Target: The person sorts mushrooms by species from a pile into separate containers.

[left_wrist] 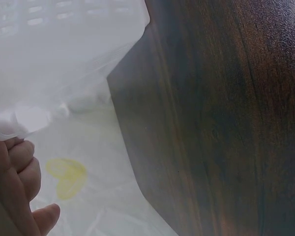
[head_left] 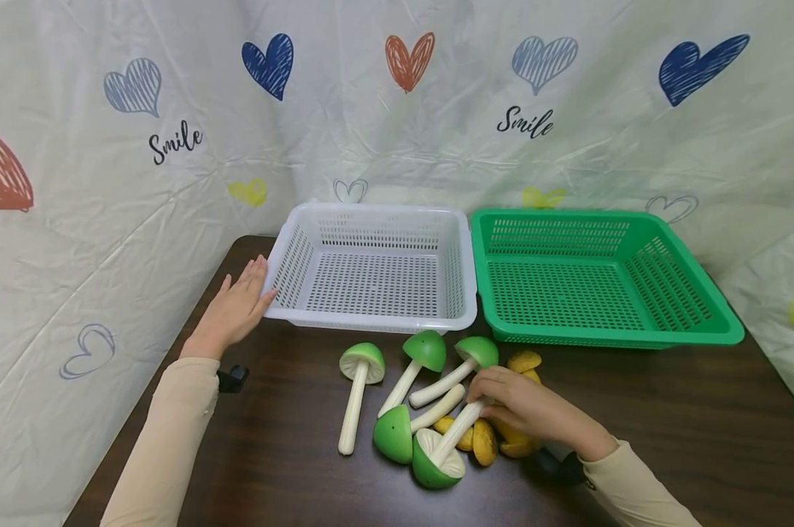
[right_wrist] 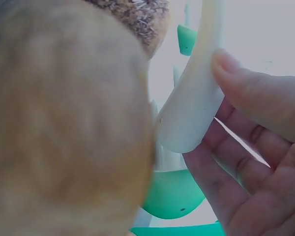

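Observation:
My right hand (head_left: 535,406) pinches the pale stem end of a green-capped model mushroom (head_left: 459,433), its cap toward the table's near side. In the right wrist view, thumb and fingers close round that white stem (right_wrist: 191,108). Beside it lie other green-capped mushrooms, among them one with its cap (head_left: 393,433) near the held one. Yellow-brown mushrooms (head_left: 484,443) lie under and beside the right hand, partly hidden by it. My left hand (head_left: 233,306) rests with extended fingers against the left rim of the white basket (head_left: 370,322).
A green basket (head_left: 587,337) stands right of the white one, their rims side by side. Both stand at the back of the dark wooden table (head_left: 285,439). Behind hangs a white cloth (head_left: 370,139) printed with hearts. One green-capped mushroom (head_left: 353,417) lies apart at the left.

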Action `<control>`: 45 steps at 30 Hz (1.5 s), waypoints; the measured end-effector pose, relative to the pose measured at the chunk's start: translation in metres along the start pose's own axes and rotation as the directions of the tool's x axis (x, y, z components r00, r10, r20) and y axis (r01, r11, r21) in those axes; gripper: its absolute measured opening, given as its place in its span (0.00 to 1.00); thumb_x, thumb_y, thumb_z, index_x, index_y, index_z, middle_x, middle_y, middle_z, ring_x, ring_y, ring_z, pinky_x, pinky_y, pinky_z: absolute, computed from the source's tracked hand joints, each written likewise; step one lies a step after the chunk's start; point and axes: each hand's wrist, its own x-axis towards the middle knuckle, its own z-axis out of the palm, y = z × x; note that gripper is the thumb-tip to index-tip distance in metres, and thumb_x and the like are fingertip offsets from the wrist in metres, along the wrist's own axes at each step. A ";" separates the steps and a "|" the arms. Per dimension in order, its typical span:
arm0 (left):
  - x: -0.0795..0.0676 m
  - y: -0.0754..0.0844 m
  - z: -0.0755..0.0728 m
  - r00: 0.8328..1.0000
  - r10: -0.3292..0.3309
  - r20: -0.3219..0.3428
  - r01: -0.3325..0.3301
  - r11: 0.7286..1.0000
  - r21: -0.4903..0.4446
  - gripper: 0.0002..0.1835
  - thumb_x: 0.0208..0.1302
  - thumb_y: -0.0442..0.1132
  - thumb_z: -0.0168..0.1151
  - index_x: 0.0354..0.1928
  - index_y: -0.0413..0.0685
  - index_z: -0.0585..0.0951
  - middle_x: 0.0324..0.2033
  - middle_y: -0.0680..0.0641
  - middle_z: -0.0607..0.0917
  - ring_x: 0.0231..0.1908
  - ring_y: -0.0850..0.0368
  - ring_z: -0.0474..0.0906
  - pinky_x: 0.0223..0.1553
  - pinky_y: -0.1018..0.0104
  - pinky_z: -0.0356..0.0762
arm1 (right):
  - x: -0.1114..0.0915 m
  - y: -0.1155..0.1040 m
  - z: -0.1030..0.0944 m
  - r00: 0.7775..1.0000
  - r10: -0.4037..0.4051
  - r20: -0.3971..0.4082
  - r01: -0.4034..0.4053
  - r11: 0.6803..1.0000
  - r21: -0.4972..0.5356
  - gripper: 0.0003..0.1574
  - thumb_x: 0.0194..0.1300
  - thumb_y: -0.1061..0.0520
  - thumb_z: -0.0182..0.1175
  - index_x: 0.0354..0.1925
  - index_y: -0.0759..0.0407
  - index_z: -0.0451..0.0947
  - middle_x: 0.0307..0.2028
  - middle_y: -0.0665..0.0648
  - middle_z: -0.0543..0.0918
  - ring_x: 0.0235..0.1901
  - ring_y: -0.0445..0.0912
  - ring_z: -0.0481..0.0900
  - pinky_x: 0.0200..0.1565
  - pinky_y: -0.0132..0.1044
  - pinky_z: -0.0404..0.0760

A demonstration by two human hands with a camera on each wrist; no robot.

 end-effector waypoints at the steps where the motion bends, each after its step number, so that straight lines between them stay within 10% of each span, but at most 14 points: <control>1: 0.000 0.000 0.000 1.000 -0.001 0.000 0.001 1.000 0.001 0.37 0.75 0.54 0.32 0.72 0.34 0.41 0.72 0.38 0.43 0.72 0.44 0.37 0.66 0.38 0.36 | 0.000 0.000 -0.001 1.000 0.002 -0.003 -0.002 1.000 0.003 0.17 0.53 0.67 0.67 0.40 0.55 0.76 0.40 0.49 0.78 0.41 0.42 0.75 0.40 0.35 0.76; 45: 0.001 0.003 0.000 1.000 -0.012 0.010 0.012 1.000 -0.016 0.36 0.75 0.51 0.36 0.72 0.33 0.42 0.72 0.37 0.43 0.72 0.43 0.37 0.66 0.39 0.35 | 0.000 -0.004 -0.019 0.971 0.002 -0.241 -0.012 0.999 -0.041 0.12 0.70 0.50 0.51 0.43 0.55 0.76 0.41 0.48 0.78 0.39 0.41 0.74 0.42 0.26 0.68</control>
